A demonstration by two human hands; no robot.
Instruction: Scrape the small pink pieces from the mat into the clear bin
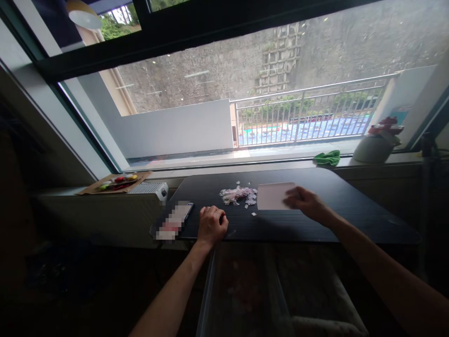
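Observation:
A pale, flat rectangular sheet (271,196), like card or thin board, stands or lies at the right of a heap of small white and pinkish paper scraps (238,194). My right hand (302,201) is closed on the sheet's right edge, slightly blurred. Its left edge meets or nearly meets the heap. My left hand (212,223) rests at the near edge of the dark table (315,187) with curled fingers; whatever is inside them, if anything, is hidden. One loose scrap (254,214) lies nearer to me than the heap.
Left of my left hand lies a phone (177,220), its screen blurred out. A radiator (150,189) adjoins the table, with cardboard (115,182) on top. A green cloth (328,158) and a pale container (377,145) sit on the windowsill. Below the table is a clear plastic bin (206,290).

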